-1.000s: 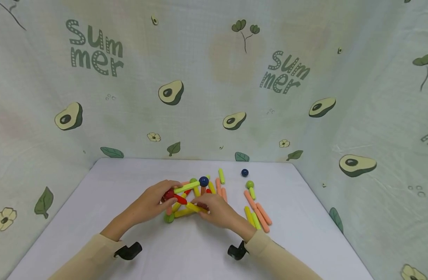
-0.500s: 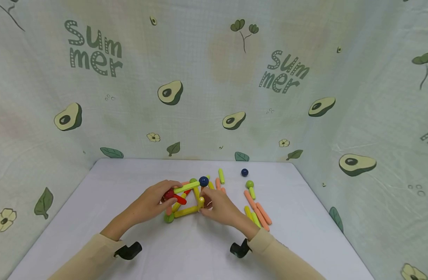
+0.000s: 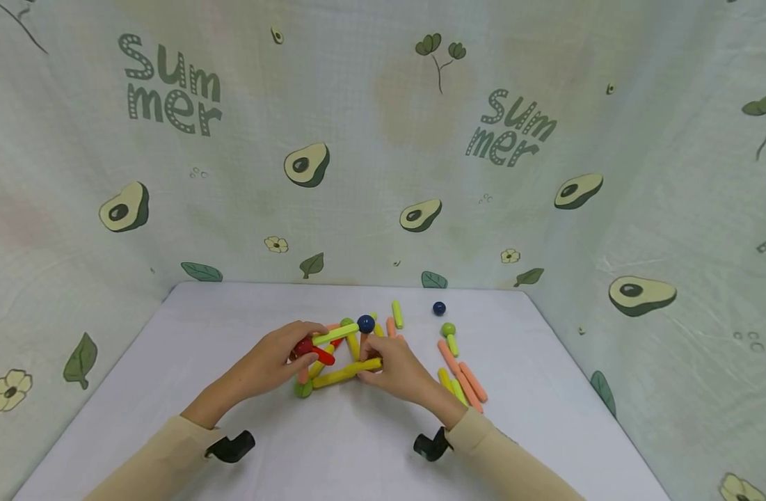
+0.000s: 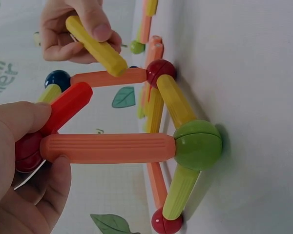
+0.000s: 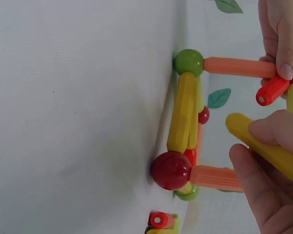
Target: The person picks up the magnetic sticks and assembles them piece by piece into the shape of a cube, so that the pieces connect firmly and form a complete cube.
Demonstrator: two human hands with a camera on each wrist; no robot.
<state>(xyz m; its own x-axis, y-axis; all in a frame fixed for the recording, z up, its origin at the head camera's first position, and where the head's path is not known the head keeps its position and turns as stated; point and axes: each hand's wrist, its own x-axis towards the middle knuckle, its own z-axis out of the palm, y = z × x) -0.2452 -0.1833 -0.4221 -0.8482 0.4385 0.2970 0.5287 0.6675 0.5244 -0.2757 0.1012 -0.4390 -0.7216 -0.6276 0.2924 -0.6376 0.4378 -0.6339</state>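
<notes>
A frame of coloured building sticks and balls stands on the table. My left hand (image 3: pixel 275 363) grips the red ball (image 4: pixel 28 152) at its upper left corner, thumb on the red stick (image 4: pixel 71 106) that juts from this ball. An orange stick (image 4: pixel 107 148) runs down from the same ball to a green ball (image 4: pixel 198 145). My right hand (image 3: pixel 392 367) pinches a loose yellow stick (image 5: pixel 263 146) between thumb and fingers. That stick hangs apart from the red stick's free end. A blue ball (image 3: pixel 366 324) tops the far right upright, and a lime stick (image 3: pixel 335 335) reaches it.
Right of the frame lie loose orange sticks (image 3: pixel 473 380), a yellow stick (image 3: pixel 445 380) and a green ball (image 3: pixel 448 328) with a lime stick attached. Farther back are a dark blue ball (image 3: pixel 439 308) and a lime stick (image 3: pixel 398 314). A patterned cloth (image 3: pixel 357 104) hangs behind.
The yellow stick has left the red stick's end and been turned in my right hand, first pointing at the head camera, now lying sideways. My left hand keeps its place on the red ball.
</notes>
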